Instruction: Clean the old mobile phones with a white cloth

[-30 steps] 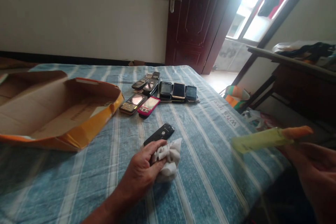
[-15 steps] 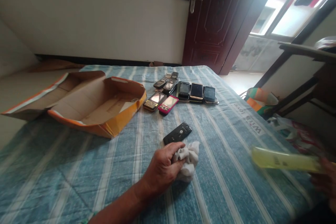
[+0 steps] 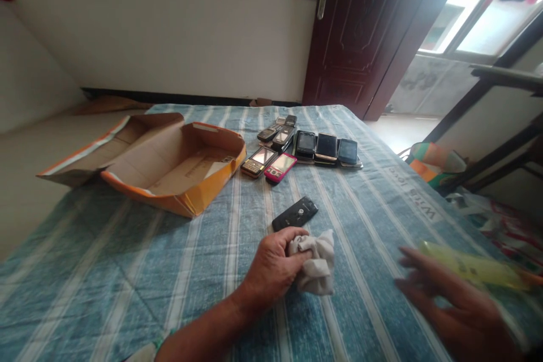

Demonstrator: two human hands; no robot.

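My left hand is closed around a crumpled whitish cloth above the striped bedspread. Just beyond its fingers lies a black mobile phone, back side up. At the lower right, my right hand is blurred by motion, its fingers spread with nothing between them. Behind that hand lies a translucent yellow bottle with an orange end, partly covered by the hand. Whether the two touch, I cannot tell.
Several phones lie together farther back, among them a pink one and a dark one. An open cardboard box stands to their left. Beyond the bed are a dark red door and, at right, plastic bags.
My right hand has let go of the yellow bottle and come left, in front of it. My left hand still grips the cloth. The whole view has shifted slightly.
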